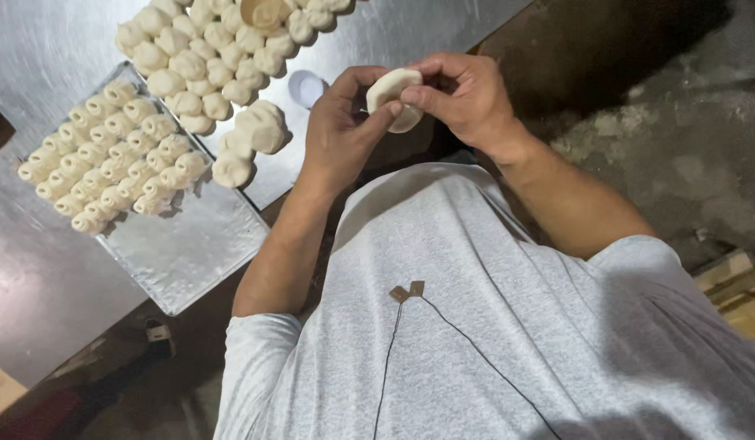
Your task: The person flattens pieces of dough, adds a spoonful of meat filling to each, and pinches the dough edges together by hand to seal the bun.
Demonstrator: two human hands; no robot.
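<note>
- Pinching a round, pale piece of dough (pixel 394 98), both hands are meeting above the near edge of the steel table (pixel 51 244), in front of the person's chest.
- The left hand (pixel 341 122) is cupping the dough from the left, its thumb pressing against the front face and its fingers curling closed behind it.
- The right hand (pixel 463 94) is gripping the same piece from the right, thumb and forefinger closing on the dough's rim while the other fingers are folding in over the top.
- The dough is sitting between the 2 hands, touching both, held clear of the table and tilting slightly so its flat face is showing.
- Just left of the hands, 2 larger dough lumps (pixel 251 138) are lying on the table, touching one another.
- Farther left, a shallow metal tray (pixel 190 253) is holding rows of small shaped dumplings (pixel 108 155) packed close together at its far end, while its near part is showing bare metal.
- At the far edge of the table, a heap of loose dough balls (pixel 206 49) is spreading out, with a tan round object (pixel 263 12) resting among them; I cannot tell what it is.
- A small white lid-like disc (pixel 306 85) is lying on the table beside the left hand.
- The person's grey shirt (pixel 475 326) is filling the near part of the view, with a thin black wire (pixel 443 326) running down it.
</note>
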